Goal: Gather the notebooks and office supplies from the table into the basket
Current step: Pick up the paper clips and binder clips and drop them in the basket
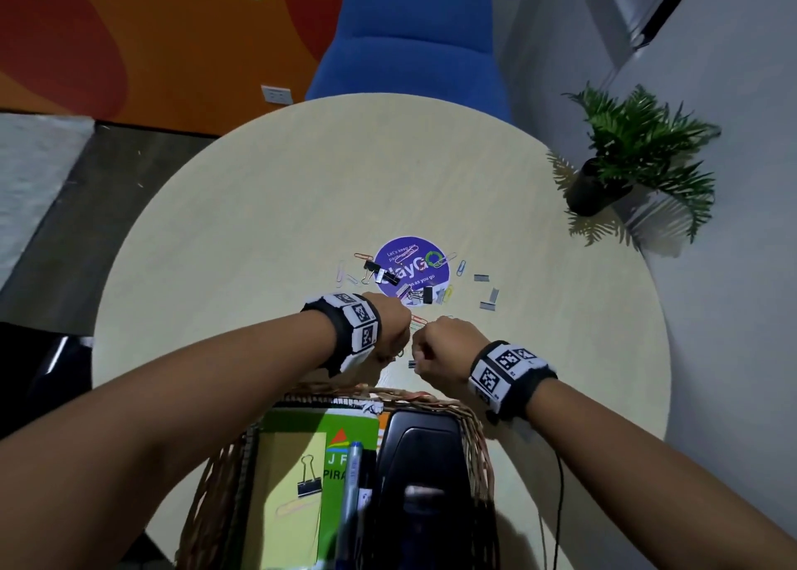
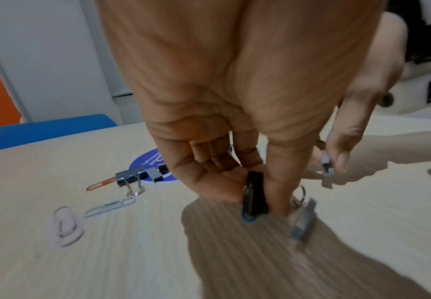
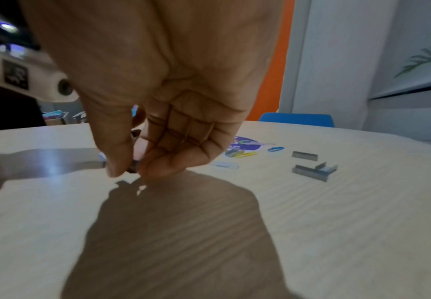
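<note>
Near the table's middle, just beyond the wicker basket (image 1: 431, 398), both hands hang with curled fingers. My left hand (image 2: 258, 202) pinches a black binder clip (image 2: 255, 194) together with a blue paper clip (image 2: 247, 219); a grey staple strip (image 2: 303, 220) lies blurred beside it. My right hand (image 3: 128, 170) pinches a small grey staple strip (image 3: 133, 168) between thumb and fingers. In the basket lie a green notebook (image 1: 302, 431), a black stapler (image 1: 425, 453), pens (image 1: 351, 474) and a binder clip (image 1: 309, 481). Loose paper clips and binder clips (image 1: 371, 267) lie around a purple sticker (image 1: 412, 265).
More staple strips (image 1: 489, 300) lie right of the sticker. A potted plant (image 1: 625, 160) stands at the table's far right edge. A blue chair (image 1: 409, 39) stands behind the round table (image 1: 258, 181). A cable (image 1: 558, 483) trails from my right wrist.
</note>
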Demonstrator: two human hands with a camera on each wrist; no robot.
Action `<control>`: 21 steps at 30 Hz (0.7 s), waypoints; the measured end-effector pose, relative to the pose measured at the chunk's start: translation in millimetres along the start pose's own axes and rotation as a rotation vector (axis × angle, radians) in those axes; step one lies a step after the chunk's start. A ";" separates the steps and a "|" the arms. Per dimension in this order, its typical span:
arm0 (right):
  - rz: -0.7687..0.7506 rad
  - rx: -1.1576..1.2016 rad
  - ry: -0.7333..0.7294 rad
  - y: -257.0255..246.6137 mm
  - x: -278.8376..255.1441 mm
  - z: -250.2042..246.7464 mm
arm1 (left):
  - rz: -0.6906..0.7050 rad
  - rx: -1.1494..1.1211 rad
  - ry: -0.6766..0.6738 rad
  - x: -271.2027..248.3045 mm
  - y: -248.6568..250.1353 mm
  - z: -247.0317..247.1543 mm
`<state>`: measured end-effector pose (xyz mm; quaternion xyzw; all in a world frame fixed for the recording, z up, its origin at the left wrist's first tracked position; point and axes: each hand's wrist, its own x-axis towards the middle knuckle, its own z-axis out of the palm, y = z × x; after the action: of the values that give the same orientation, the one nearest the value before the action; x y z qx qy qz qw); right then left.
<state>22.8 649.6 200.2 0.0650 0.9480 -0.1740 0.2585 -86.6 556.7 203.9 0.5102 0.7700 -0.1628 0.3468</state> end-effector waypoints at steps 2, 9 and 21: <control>0.025 0.050 0.034 4.0 -7.8 -6.1 | 0.014 -0.021 0.019 -3.2 -3.0 -1.9; -0.049 0.171 0.140 -4.3 -35.9 -38.9 | 0.024 -0.337 0.275 -59.5 -24.1 -26.1; -0.286 0.205 -0.037 -112.2 -54.9 -28.6 | 0.052 -0.632 0.220 -186.8 -44.1 94.5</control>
<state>32.6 553.7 284.6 -0.0479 0.9200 -0.3059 0.2404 -46.9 355.1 263.4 0.4114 0.8020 0.1490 0.4066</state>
